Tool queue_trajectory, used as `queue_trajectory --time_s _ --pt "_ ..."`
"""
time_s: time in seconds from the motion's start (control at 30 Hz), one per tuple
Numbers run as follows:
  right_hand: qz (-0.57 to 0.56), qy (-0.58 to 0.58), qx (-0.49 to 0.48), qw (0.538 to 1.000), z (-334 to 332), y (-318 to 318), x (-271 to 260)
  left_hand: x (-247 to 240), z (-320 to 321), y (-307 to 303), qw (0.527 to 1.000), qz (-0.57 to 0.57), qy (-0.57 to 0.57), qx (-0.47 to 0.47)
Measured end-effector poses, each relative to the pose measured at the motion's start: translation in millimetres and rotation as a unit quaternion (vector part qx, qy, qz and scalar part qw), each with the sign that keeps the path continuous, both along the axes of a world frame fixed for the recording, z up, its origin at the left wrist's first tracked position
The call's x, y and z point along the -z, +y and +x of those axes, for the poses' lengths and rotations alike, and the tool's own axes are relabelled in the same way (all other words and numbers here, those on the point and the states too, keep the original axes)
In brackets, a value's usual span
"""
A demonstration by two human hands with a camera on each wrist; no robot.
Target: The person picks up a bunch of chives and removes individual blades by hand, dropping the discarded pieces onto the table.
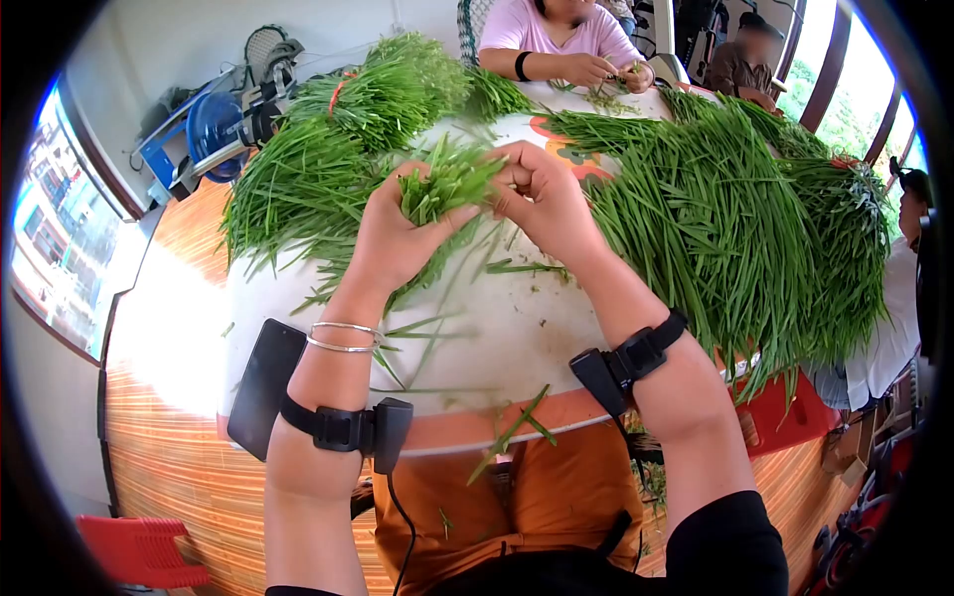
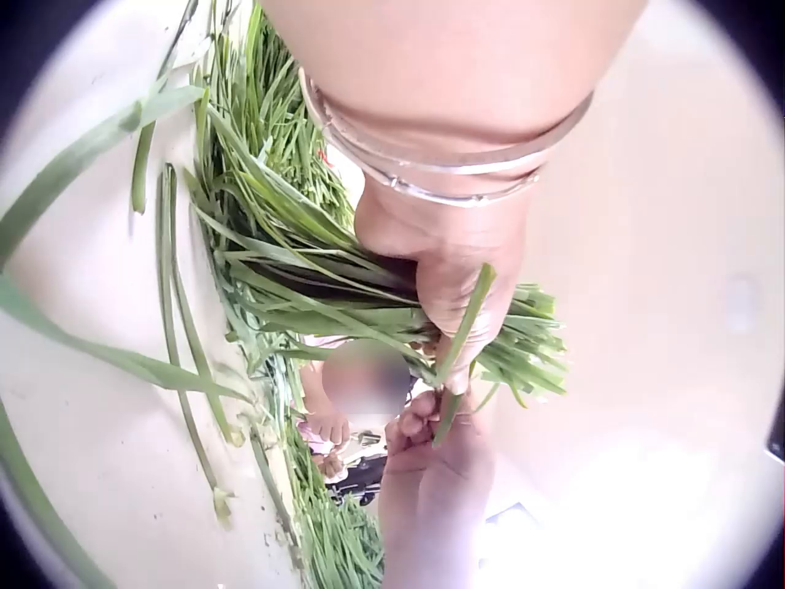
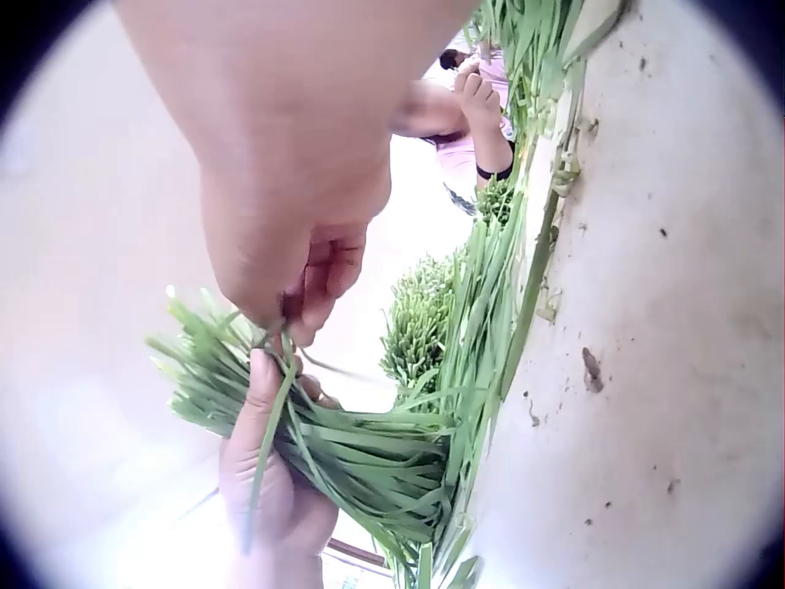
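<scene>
My left hand point(image 1: 396, 238) grips a bunch of garlic chives point(image 1: 442, 184) above the table, its thumb lying across the stems. In the left wrist view the pale cut ends of the bunch point(image 2: 528, 350) stick out past the thumb, and the long leaves trail down to the table. My right hand point(image 1: 550, 204) is close against the bunch, fingers curled in. Seen from the right wrist, its thumb and fingertips pinch a thin chive blade point(image 3: 290, 338) beside the left thumb. Another loose blade point(image 2: 472, 313) crosses the left thumb.
A large chive pile point(image 1: 715, 219) covers the table's right side; tied bundles point(image 1: 388, 94) lie at the back left. A phone point(image 1: 268, 382) rests by the left forearm. Loose blades point(image 1: 517, 432) lie at the front edge. Across the table sits a person in pink point(image 1: 561, 45).
</scene>
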State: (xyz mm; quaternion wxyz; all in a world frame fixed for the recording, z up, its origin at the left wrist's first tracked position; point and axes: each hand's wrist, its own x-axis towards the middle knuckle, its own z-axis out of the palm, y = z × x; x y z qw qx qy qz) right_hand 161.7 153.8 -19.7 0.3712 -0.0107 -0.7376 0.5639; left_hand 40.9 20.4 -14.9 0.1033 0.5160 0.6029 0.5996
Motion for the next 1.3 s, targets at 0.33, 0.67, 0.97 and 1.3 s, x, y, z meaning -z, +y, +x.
queue_trajectory --time_s 0.33,0.67,0.97,1.3 --pt "0.019 -0.006 0.109 0.994 5 13 -2 1 -1 -1 0.997 0.022 0.012 -0.079" --pt "0.364 -0.330 0.157 0.857 2 35 30 -14 -47 -18 0.957 0.245 -0.078 -0.132" --pt "0.134 -0.166 0.210 0.954 -7 41 25 -13 -37 -14 0.971 0.166 -0.024 -0.172" --pt "-0.140 -0.094 -0.070 0.983 5 20 7 -11 -17 -11 0.996 -0.030 -0.068 -0.040"
